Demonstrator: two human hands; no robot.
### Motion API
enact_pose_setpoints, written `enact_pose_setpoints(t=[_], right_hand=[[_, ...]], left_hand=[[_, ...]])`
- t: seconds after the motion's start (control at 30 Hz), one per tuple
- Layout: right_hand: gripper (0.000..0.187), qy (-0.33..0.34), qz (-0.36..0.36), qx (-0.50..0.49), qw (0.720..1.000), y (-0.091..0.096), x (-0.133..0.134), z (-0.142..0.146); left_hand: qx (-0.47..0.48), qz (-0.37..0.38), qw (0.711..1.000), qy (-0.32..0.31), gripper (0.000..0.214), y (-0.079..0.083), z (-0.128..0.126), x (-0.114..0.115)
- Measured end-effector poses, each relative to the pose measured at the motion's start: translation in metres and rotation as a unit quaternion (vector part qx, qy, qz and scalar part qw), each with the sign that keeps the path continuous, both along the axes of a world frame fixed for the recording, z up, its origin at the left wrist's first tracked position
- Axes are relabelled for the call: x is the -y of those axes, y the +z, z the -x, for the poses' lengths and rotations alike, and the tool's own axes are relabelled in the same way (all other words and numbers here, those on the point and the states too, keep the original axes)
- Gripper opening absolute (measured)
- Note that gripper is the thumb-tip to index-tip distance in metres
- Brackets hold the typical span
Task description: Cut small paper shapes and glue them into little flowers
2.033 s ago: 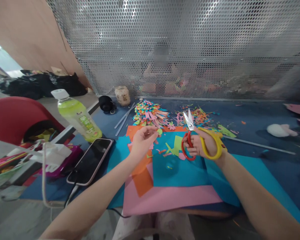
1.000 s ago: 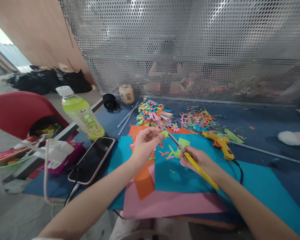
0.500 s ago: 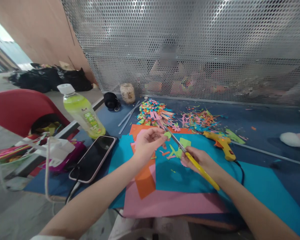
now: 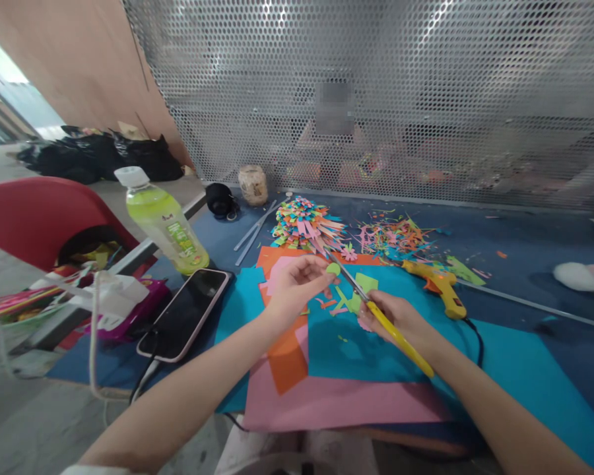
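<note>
The bench (image 4: 515, 231) carries a pink sheet (image 4: 336, 404), partly overlain by a blue sheet (image 4: 356, 359). Above the blue sheet, the right hand (image 4: 395, 315) grips yellow-handled scissors (image 4: 383, 322), while the left hand (image 4: 297, 282) pinches a green paper disc (image 4: 333, 269) just beside the blades (image 4: 349, 278) (contact cannot be determined).

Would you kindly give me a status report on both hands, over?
Left hand pinching green paper disc. Right hand holding yellow-handled scissors, blades beside disc. Glue gun clear of blades.
</note>
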State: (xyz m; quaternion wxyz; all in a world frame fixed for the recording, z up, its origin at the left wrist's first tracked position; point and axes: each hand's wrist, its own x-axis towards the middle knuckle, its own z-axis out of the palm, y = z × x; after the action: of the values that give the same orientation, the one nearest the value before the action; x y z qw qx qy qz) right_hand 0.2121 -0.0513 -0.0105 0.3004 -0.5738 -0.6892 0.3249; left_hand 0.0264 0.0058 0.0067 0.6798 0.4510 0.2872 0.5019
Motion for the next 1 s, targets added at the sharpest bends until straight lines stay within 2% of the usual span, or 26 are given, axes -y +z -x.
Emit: enact_pose_setpoints(t=[0.1, 1.0], right_hand=[[0.030, 0.010, 0.023, -0.001, 1.000, 0.0003, 0.0003, -0.0007], [0.035, 0.002, 0.019, 0.024, 1.000, 0.0074, 0.0021, 0.0007]], left_hand=[[0.007, 0.003, 1.000, 0.001, 0.028, 0.0001, 0.0002, -0.0005], [-0.033, -0.004, 0.999, 0.032, 0.024, 0.0017, 0.0053, -0.0058]])
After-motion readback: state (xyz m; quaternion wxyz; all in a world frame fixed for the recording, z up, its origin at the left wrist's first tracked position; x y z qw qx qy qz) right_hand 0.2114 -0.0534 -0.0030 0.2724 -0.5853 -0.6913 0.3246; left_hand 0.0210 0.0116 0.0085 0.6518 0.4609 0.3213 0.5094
